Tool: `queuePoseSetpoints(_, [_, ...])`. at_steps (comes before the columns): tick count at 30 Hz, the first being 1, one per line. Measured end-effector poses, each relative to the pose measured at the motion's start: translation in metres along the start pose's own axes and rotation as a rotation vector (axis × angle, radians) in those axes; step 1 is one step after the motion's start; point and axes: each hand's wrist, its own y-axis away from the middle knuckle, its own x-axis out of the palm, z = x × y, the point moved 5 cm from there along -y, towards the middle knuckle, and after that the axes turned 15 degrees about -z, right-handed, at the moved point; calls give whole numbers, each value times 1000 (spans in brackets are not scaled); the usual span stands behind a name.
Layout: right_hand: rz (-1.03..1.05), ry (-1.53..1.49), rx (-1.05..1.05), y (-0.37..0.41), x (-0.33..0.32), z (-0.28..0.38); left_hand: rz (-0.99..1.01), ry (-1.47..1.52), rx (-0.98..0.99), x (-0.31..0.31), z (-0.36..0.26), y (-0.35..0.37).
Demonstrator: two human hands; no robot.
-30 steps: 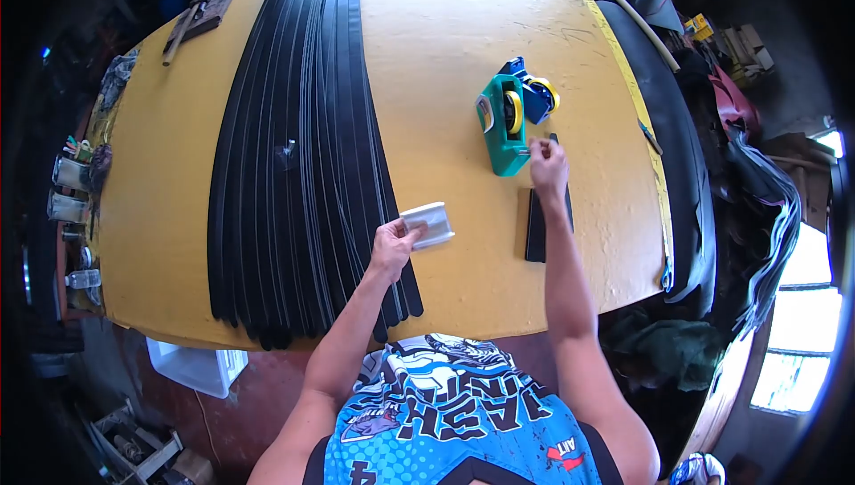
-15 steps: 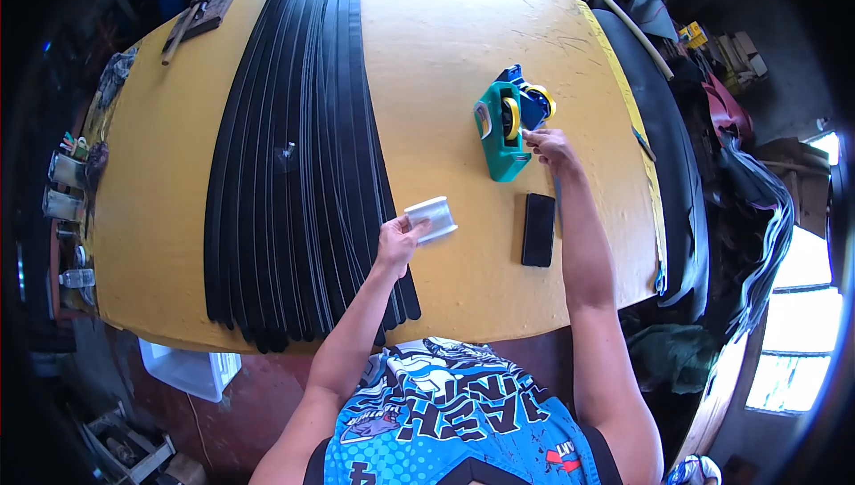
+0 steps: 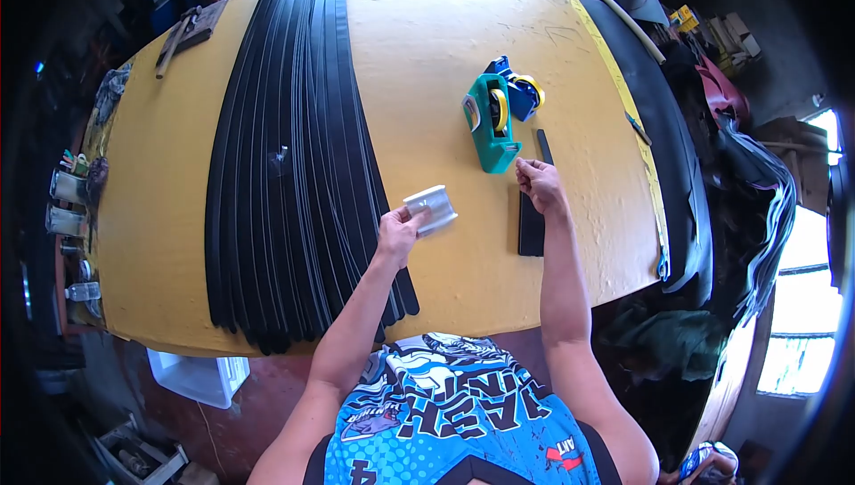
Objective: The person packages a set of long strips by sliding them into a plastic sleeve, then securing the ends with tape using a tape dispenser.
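Observation:
My left hand (image 3: 400, 233) holds a silvery, see-through flat piece with raised edges (image 3: 431, 210), its thumb lying on top. The fingers of my right hand (image 3: 540, 184) are pinched together just off the front end of a green tape dispenser (image 3: 491, 139). Whatever they hold is too thin or small to make out. A roll of tape with a yellow core (image 3: 500, 110) sits in that dispenser. Behind it stands a blue tape dispenser (image 3: 526, 100), touching or nearly touching it. Below my right hand lies a black phone (image 3: 531, 228), partly covered by the wrist.
Long black strips (image 3: 289, 164) lie side by side across the yellow table (image 3: 427, 66), with a small clear scrap (image 3: 280, 157) on them. A short dark bar (image 3: 544, 146) lies beyond my right hand. Black sheets (image 3: 641, 111) hang along the right edge; a white bin (image 3: 200, 376) stands below.
My right hand has drawn back toward me from beside the green dispenser's tape roll to its front end, now over the phone. My left hand keeps its hold, nearly still.

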Motion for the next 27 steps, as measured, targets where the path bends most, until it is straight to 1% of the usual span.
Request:
queuePoseSetpoints(5, [-56,-43,-16,8,2,-4,-23,-8,-5,2,-6,5])
queuePoseSetpoints(12, [-69,-77,-38,5,1,-2,-41,-24,18,1,-6,6])
queuePoseSetpoints(14, [-146,-97,-11,6,0,-1,-48,-8,21,1,-5,6])
queuePoseSetpoints(15, [-145,-98,-12,5,0,-2,-48,-8,22,1,-4,5])
queuePoseSetpoints(21, [-253,-12,-56,10,-2,-11,-34,-26,36,2,-5,7])
queuePoseSetpoints(23, [-303,83,-47,4,-2,-24,-35,-52,50,4,-9,11])
queuePoseSetpoints(24, [-304,83,-46,1,0,-30,-35,-53,50,5,-10,11])
queuePoseSetpoints(27, [-479,296,-195,-23,-3,-50,-22,-46,64,7,-12,12])
